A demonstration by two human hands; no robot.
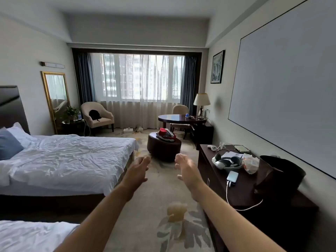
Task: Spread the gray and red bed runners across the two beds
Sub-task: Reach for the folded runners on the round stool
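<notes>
The gray and red bed runners [166,134] lie bundled in a loose heap on top of a dark round ottoman [163,148], which stands on the patterned carpet [160,193] past the foot of the far bed [72,157], well apart from both hands. The far bed carries rumpled white bedding, with a blue pillow [9,144] and white pillows at its headboard end. A corner of the near bed [34,235], also in white, shows at the lower left.

Both bare arms reach forward over the carpet, side by side. The left hand [138,170] has its fingers curled loosely inward and grips nothing. The right hand [185,167] is likewise empty, its fingers bent and slightly spread, with the thumb apart from them. Neither hand touches anything, and the ottoman sits beyond them, seen between and above the two hands.

Along the right wall stands a dark sideboard [241,195] bearing a white headset [227,161], a small white device with a cable [232,176], a crumpled plastic bag [251,163] and a dark bin [280,173]. Farther back a round table [174,118] with a lamp [201,103] sits near the curtained window [138,77], and a cream armchair [98,115] stands at the left of the window beside a gold-framed mirror [56,95]
</notes>
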